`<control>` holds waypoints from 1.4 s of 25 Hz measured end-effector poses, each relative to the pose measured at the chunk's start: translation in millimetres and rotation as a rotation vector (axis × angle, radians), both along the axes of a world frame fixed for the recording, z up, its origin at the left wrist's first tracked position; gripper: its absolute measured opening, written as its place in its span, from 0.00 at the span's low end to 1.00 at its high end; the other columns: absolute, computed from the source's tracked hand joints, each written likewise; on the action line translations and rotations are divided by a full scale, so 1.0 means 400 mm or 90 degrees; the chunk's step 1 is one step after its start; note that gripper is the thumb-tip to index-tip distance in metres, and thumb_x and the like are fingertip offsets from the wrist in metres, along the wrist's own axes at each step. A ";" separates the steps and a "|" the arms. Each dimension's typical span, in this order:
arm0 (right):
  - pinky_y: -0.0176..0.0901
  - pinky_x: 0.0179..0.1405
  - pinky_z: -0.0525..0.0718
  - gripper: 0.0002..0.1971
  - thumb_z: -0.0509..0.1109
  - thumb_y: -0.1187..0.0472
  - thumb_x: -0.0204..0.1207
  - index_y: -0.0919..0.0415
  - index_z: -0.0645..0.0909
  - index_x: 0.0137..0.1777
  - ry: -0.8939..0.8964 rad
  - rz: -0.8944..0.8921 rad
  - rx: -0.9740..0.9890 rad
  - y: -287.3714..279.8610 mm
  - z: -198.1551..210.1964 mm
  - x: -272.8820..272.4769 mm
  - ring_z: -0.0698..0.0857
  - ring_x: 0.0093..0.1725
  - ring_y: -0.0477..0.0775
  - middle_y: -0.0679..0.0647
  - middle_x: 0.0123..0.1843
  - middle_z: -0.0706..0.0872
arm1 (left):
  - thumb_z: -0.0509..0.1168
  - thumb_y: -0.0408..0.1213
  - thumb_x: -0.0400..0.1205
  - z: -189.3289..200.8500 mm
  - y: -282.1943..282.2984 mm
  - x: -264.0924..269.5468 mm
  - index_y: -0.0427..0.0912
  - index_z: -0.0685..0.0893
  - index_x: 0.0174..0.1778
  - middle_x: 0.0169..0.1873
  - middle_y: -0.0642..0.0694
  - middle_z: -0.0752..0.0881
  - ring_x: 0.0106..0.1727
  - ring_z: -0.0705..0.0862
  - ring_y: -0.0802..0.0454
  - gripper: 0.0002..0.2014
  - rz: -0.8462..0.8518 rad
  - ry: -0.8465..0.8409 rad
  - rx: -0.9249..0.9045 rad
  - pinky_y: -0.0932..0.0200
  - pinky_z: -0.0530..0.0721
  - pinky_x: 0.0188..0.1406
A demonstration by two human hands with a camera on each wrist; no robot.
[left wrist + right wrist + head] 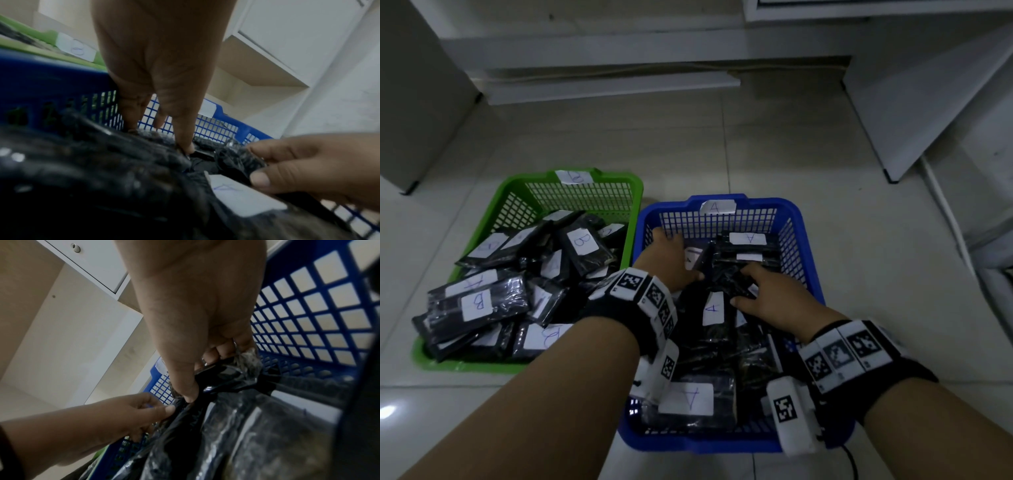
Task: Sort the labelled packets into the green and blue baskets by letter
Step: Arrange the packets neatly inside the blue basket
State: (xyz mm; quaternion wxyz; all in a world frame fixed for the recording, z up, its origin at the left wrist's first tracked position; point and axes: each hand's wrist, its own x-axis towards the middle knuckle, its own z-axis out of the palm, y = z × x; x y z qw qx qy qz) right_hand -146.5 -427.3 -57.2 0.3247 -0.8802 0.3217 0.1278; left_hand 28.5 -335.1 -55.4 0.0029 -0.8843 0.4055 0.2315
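The blue basket [792,214], tagged A, holds several black packets with white A labels, such as one [711,308] in the middle. To its left, the green basket [517,181], tagged B, is piled with B packets [582,240]. Both hands are inside the blue basket. My left hand [676,255] lies with straight fingers [131,113] on the packets at the far left corner, thumb touching black plastic. My right hand [756,289] pinches a crumpled black packet [226,374] between thumb and fingers; that packet's label is hidden.
Both baskets stand on a pale tiled floor [756,154]. White cabinet bases and a low shelf board [613,89] run along the back. A white panel [928,113] leans at the right, and a grey cabinet [417,96] stands at the left.
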 end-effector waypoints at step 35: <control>0.47 0.56 0.84 0.16 0.74 0.50 0.73 0.63 0.79 0.48 -0.093 -0.257 0.194 0.057 0.030 0.023 0.84 0.48 0.55 0.54 0.46 0.85 | 0.56 0.55 0.84 0.061 0.198 -0.051 0.57 0.72 0.73 0.70 0.52 0.72 0.74 0.70 0.52 0.22 -0.246 -0.073 0.028 0.33 0.43 0.78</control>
